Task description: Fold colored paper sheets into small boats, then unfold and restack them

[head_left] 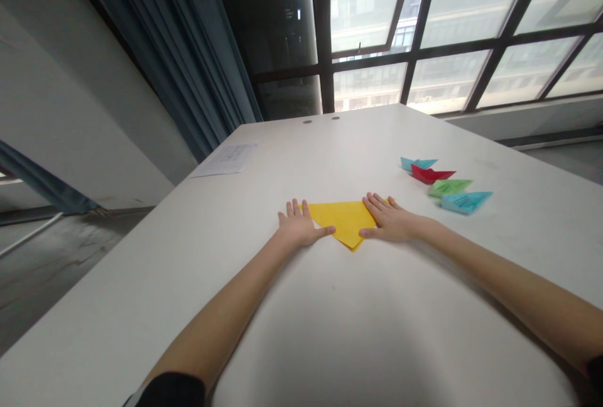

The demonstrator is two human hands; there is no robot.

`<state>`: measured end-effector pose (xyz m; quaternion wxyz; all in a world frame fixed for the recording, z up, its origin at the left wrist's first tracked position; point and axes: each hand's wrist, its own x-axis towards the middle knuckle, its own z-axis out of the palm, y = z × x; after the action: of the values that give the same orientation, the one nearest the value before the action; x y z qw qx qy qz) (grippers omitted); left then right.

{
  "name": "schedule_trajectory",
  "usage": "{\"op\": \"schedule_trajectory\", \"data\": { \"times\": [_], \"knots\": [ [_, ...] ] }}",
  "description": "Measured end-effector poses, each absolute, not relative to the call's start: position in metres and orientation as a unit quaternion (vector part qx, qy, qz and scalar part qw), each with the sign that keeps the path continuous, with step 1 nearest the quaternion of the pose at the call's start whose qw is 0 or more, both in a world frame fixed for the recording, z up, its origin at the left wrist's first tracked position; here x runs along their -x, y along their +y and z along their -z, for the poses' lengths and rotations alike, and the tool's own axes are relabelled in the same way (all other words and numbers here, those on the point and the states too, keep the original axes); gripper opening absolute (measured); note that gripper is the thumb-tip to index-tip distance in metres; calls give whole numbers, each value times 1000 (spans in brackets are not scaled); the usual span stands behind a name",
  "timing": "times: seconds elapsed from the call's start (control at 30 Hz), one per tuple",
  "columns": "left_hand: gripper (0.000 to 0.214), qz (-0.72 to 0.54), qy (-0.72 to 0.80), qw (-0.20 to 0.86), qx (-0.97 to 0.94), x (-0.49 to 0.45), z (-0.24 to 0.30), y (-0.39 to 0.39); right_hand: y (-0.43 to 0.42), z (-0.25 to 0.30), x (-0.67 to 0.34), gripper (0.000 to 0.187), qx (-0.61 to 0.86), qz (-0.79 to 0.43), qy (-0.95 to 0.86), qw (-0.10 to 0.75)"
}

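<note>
A sheet of yellow paper (346, 218), folded into a triangle, lies flat on the white table with its point toward me and its long straight edge away. My left hand (300, 226) rests flat on its left corner, fingers spread and thumb along the slanted edge. On the right corner lies my right hand (389, 218), also flat with fingers stretched out, covering part of that side. Both corners are partly hidden under the hands. Neither hand grips anything.
Several folded paper boats stand to the right: a blue one (466, 202), a green one (447, 188), a red one (431, 174) and another blue one (414, 163). A printed sheet (228, 159) lies at the table's left edge. Windows and a blue curtain (188, 49) are beyond.
</note>
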<state>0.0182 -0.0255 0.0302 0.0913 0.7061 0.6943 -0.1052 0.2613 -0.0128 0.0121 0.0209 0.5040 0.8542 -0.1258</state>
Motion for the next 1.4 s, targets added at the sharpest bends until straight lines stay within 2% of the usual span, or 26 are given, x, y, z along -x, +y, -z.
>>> {"op": "schedule_trajectory", "data": {
  "times": [0.17,0.5,0.83,0.93,1.03,1.13,1.23,1.4],
  "knots": [
    [113,108,697,83,-704,-17,-29,-23,-24,-9,-239,96,-461,123,878,-32],
    [112,113,694,87,-705,-16,-39,-25,-26,-16,-234,102,-454,145,879,-7],
    [115,103,675,91,-725,-9,-44,-18,-22,-28,-238,109,-424,140,895,-18],
    [114,92,651,94,-747,-4,-48,-12,-18,-36,-241,100,-414,135,899,-42],
    [110,86,627,91,-769,0,-52,-7,-14,-43,-242,72,-428,140,890,-64],
    [107,82,608,89,-785,1,-55,-6,-8,-43,-243,56,-473,125,868,-87],
    [104,70,594,95,-796,-1,-57,-7,-4,-39,-243,51,-505,102,851,-103],
    [102,40,591,105,-799,-3,-59,-8,1,-36,-244,56,-524,116,838,-97]
  ]
}}
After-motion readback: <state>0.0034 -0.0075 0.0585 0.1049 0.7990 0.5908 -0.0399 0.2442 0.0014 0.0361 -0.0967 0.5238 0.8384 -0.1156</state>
